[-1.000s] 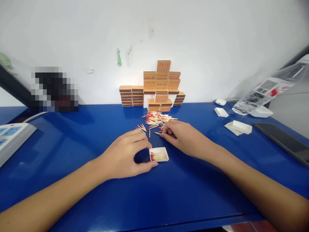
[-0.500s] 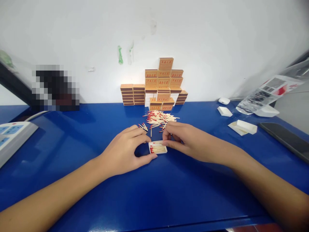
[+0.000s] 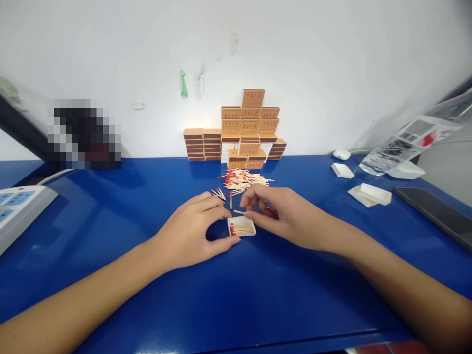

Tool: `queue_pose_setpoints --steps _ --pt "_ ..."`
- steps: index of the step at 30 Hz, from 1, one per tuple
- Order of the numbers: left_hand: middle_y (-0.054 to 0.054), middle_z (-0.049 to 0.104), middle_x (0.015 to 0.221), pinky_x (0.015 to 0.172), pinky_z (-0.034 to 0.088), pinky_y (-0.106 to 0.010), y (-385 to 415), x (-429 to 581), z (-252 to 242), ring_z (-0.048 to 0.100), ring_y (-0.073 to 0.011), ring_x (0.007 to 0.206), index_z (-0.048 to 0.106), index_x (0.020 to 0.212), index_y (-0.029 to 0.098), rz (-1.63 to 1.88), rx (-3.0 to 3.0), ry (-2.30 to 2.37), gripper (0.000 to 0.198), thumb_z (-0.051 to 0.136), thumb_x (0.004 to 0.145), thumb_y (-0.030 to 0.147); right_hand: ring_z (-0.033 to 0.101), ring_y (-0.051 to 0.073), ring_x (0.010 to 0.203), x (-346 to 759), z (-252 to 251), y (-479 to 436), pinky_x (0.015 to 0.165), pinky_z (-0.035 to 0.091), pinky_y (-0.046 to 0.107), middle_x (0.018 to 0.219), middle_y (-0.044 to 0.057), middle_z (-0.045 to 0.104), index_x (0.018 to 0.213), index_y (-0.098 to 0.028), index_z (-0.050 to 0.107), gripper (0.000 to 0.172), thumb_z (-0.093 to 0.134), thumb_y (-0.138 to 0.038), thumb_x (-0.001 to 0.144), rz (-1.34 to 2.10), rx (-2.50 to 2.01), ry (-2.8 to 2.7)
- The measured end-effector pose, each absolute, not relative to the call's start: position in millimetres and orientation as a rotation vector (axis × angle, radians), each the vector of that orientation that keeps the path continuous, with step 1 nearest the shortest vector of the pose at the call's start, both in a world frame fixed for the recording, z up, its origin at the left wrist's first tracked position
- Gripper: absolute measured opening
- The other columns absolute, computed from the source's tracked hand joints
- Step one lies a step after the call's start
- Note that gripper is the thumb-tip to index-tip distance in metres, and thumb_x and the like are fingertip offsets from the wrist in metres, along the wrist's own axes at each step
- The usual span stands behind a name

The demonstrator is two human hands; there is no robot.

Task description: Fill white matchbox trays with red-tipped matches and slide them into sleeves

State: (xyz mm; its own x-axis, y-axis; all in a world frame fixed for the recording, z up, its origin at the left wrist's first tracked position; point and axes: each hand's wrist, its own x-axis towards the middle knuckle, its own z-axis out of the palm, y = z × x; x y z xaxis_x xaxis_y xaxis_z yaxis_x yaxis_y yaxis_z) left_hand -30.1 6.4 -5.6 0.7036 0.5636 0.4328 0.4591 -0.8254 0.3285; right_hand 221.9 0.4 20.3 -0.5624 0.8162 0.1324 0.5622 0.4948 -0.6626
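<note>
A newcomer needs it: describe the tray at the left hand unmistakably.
On the blue table, find the loose match pile before the stacked matchboxes. Nearer the person, the left hand holds a small white tray, set apart from the white pieces farther right by the red-headed matches inside.

A glossy blue tabletop point(image 3: 228, 300) runs back to a white wall point(image 3: 313, 73) (flecked with green scraps point(image 3: 184, 85)).
</note>
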Motion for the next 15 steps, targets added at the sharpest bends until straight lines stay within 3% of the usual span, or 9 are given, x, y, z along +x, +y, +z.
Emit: queue_pose_setpoints --steps 4,11,15 --pt "-0.007 0.072 0.096 0.085 0.053 -0.04 5.6 -30.4 -5.0 0.062 -0.023 0.091 0.071 0.101 0.017 0.773 2.715 0.817 0.022 0.077 0.092 0.037 0.055 0.014 0.07 220.7 19.5 -1.3 0.067 0.045 0.028 0.087 -0.002 0.065 0.132 -0.024 0.059 0.033 0.053 -0.016 0.101 0.773 -1.072 -2.318" --pt "-0.007 0.072 0.095 0.084 0.053 -0.04 6.4 -30.4 -5.5 0.062 -0.0232 0.089 0.071 0.101 0.016 0.801 2.725 0.846 0.024 0.077 0.093 0.038 0.059 0.015 0.07 217.5 22.2 -1.9 0.064 0.047 0.028 0.087 0.0 0.07 0.11 -0.022 0.067 0.013 0.061 -0.026 0.099 0.807 -1.162 -2.133" --pt "-0.006 0.073 0.099 0.083 0.052 -0.038 6.7 -30.5 -5.0 0.062 -0.0224 0.09 0.069 0.1 0.017 0.864 2.685 0.887 0.024 0.079 0.091 0.037 0.062 0.014 0.073 215.9 20.5 0.0 0.066 0.048 0.028 0.089 0.0 0.073 0.098 -0.021 0.068 0.012 0.07 -0.033 0.097 0.905 -1.146 -1.98"
